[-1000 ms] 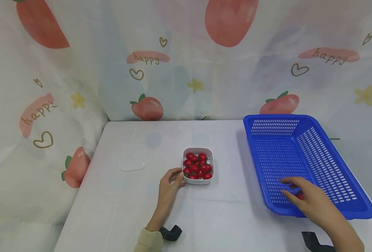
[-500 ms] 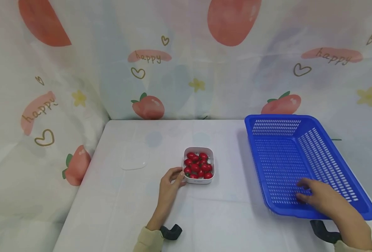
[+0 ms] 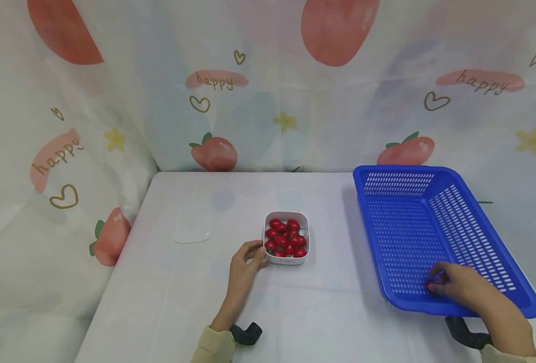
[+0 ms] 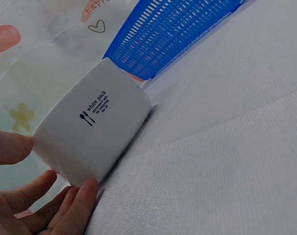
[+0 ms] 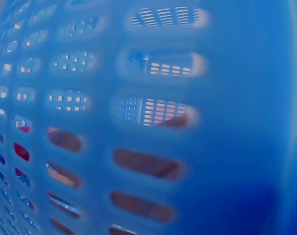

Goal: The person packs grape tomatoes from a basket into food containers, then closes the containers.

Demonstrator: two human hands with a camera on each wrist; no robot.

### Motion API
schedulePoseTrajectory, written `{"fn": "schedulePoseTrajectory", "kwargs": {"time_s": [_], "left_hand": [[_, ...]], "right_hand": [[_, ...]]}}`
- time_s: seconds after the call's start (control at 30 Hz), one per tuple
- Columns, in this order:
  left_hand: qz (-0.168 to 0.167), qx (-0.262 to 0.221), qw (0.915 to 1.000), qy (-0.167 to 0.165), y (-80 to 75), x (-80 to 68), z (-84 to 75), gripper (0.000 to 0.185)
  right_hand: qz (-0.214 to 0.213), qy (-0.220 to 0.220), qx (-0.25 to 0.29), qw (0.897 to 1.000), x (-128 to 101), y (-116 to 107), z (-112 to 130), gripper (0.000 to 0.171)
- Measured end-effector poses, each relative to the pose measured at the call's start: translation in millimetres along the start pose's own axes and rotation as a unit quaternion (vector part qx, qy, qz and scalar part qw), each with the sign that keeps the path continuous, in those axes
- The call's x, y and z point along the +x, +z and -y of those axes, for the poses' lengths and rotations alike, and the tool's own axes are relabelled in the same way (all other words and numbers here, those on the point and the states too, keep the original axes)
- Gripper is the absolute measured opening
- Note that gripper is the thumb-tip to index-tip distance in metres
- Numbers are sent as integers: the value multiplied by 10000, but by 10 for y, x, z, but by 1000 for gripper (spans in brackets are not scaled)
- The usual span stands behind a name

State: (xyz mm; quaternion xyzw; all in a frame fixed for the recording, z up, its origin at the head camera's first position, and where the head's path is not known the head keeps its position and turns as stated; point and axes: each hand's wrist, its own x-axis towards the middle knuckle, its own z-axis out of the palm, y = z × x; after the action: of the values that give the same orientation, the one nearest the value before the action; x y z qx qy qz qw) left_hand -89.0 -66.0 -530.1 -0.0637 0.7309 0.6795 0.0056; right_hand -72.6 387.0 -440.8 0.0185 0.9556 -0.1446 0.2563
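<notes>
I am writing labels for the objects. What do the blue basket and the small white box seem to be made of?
Blue basket: probably moulded plastic, with uniform colour and slotted walls. White box: likely smooth matte plastic, with rounded corners and a printed "white pack" mark.

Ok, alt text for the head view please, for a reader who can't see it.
A right hand pinches a small red tomato inside a blue basket, while the left hand touches a white box of tomatoes on a white table.
</notes>
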Motion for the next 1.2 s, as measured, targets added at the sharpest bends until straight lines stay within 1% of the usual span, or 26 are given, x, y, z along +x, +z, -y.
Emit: {"fn": "schedulePoseTrajectory", "kwargs": {"time_s": [0.1,0.3,0.43,0.67,0.87,1.2], "left_hand": [[-4,-11,10000,-13,2,-2,-5,35],[-11,-26,10000,-55,3,-2,-6,35],[-17,-56,10000,-61,6,-9,-17,35],[-16,-11,10000,-89,7,-8,-16,34],[8,2,10000,-57,-7,5,-11,34],[6,-25,10000,-61,4,-2,-10,36]], "right_hand": [[-19,-113,49,9999,5,11,-3,32],[-50,-288,108,9995,22,30,-5,30],[-50,-379,132,9992,23,34,-1,24],[35,-360,179,9992,37,44,-7,13],[-28,-380,254,9989,38,51,1,6],[-24,-379,185,9991,31,27,6,5]]}}
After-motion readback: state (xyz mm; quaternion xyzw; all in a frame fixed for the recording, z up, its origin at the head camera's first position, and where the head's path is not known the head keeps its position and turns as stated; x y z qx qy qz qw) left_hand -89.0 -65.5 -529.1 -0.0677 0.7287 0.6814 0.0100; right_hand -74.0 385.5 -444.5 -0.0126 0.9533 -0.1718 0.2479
